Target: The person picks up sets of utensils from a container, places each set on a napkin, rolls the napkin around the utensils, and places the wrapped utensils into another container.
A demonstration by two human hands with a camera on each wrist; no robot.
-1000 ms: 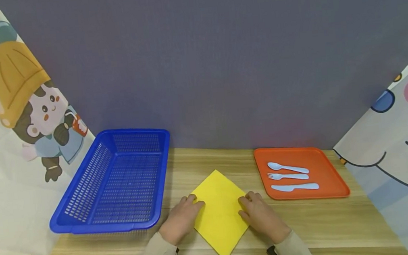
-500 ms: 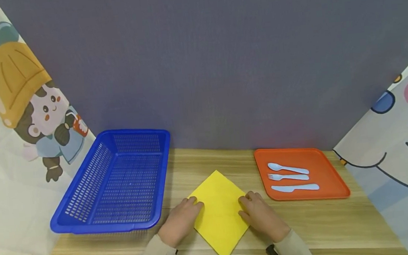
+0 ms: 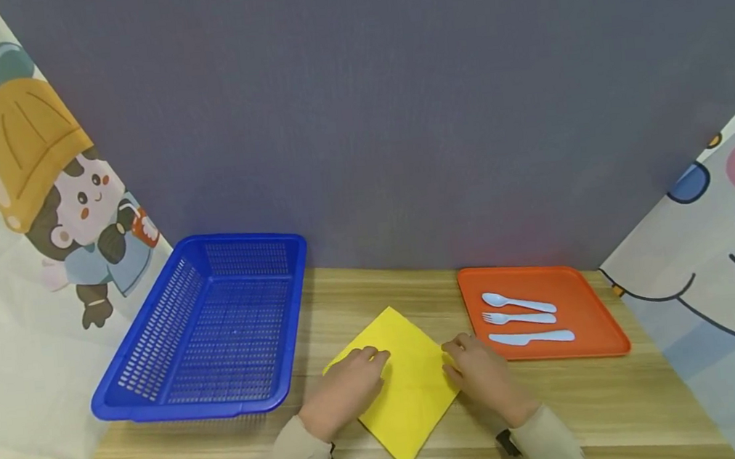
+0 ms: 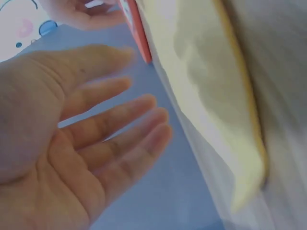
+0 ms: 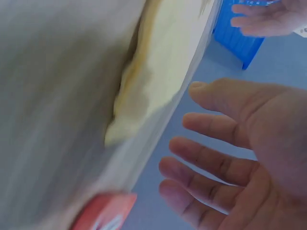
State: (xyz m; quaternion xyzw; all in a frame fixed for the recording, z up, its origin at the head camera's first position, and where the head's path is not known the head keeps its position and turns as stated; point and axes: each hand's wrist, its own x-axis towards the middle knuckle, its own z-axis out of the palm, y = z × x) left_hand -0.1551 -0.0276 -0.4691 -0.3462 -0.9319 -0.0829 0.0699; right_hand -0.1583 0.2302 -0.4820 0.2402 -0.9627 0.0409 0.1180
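Observation:
A yellow cloth, apparently folded, lies as a diamond on the wooden table in the head view. My left hand is over its left side and hides that corner in part. Beside the cloth's right corner is my right hand. In the left wrist view, the left hand's fingers are loosely extended with nothing between them, apart from the cloth. Likewise, the right wrist view has the right hand's fingers spread and relaxed, clear of the cloth's edge.
A blue perforated basket stands to the left. On the right, an orange tray bears a white spoon, fork and knife. A grey panel rises behind the table.
Both hands have left the cloth's surface and shifted to the right. The left hand has moved inward over the cloth, the right one away from the middle. The cloth stays in place.

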